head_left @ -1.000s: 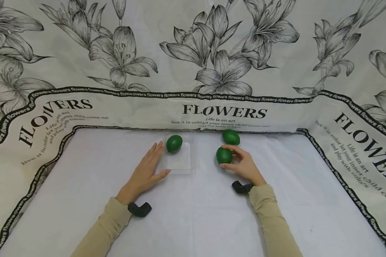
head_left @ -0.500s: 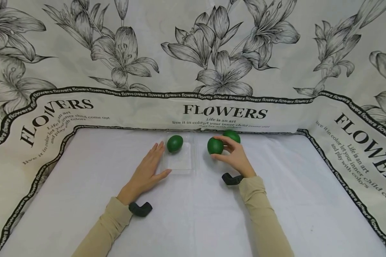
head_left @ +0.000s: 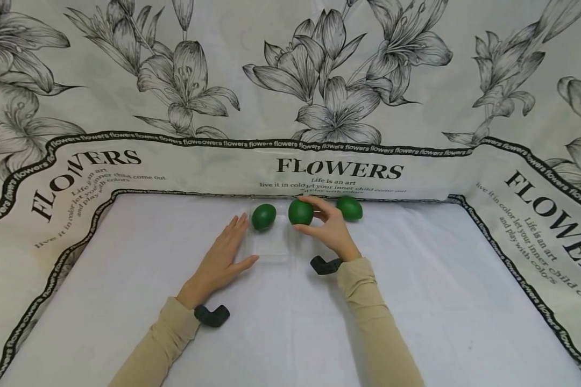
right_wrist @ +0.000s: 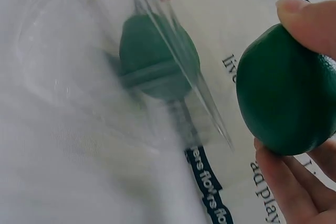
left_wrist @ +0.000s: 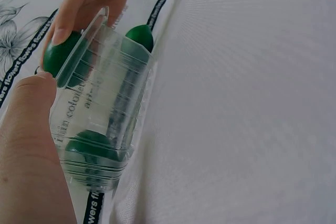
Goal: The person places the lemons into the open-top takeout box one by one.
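My right hand (head_left: 333,228) pinches a smooth green lime (head_left: 300,213) between thumb and fingers, at the right edge of a clear plastic box (head_left: 271,257). A second lime (head_left: 263,217) lies inside that box, near its far left part; the left wrist view shows this lime (left_wrist: 90,144) through the wall. Flat along the box's left side rests my left hand (head_left: 216,263), fingers straight and thumb at the near corner. A third lime (head_left: 350,208) sits behind and right of my right hand. In the right wrist view the held lime (right_wrist: 286,93) is level with the box rim.
A white cloth (head_left: 465,301) covers the table. Behind it and at both sides stands a flower-printed sheet (head_left: 339,166) with a black border, close behind the box and the third lime. Black wrist devices (head_left: 212,315) are on both wrists.
My right hand has carried the pinched lime left and slightly away from me, from beside the third lime to the box's right edge. The left hand and box stay put.
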### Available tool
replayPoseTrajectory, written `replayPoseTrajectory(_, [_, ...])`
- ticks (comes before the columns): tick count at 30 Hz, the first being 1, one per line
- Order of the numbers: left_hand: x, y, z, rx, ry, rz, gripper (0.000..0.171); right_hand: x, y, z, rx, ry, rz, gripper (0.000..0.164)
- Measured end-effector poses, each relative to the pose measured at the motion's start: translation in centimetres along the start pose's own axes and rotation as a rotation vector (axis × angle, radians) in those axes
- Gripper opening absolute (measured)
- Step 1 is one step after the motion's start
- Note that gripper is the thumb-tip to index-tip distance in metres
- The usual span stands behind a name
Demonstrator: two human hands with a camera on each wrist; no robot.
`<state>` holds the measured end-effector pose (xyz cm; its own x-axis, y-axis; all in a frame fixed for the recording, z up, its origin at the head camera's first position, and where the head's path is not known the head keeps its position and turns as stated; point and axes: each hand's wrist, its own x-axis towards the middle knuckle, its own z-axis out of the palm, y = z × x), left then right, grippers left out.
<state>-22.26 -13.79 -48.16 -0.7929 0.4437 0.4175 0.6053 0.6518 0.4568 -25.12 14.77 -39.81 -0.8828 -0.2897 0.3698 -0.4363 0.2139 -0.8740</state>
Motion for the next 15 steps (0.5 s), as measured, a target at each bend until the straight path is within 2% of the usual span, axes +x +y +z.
replayPoseTrajectory(3, [0.0,0.1,-0.1,-0.004,0.002,-0.006,0.085,0.4,-0.2,0.9,-0.031,-0.013,-0.008,0.063])
replayPoseTrajectory(10, [0.0,0.1,-0.1,0.0,-0.011,-0.014,0.086,1.3,3.3,2.9,-0.139,-0.016,-0.083,0.066])
replayPoseTrajectory(15, [-0.1,0.0,-0.2,-0.007,-0.007,-0.016,0.086,1.4,4.1,3.6,-0.193,-0.049,-0.139,0.065])
